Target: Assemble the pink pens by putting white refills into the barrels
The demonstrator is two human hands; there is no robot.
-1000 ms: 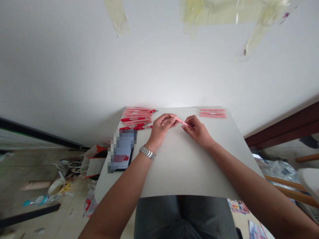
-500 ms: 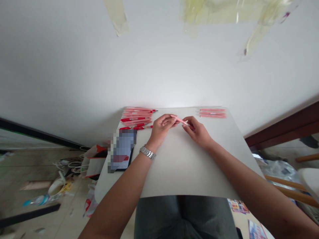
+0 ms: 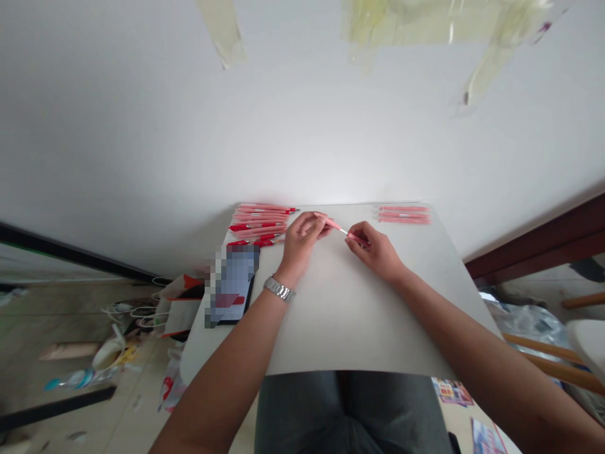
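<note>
The counter bears a pile of pens at ten o'clock, handy to the left hand. That grip and the right hand pinch opposite ends of a pink pen at twelve o'clock, spanning between them.

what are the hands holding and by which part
A pink pen, held between both hands: the left hand pinches one end, and the right hand pinches the other end.
</note>
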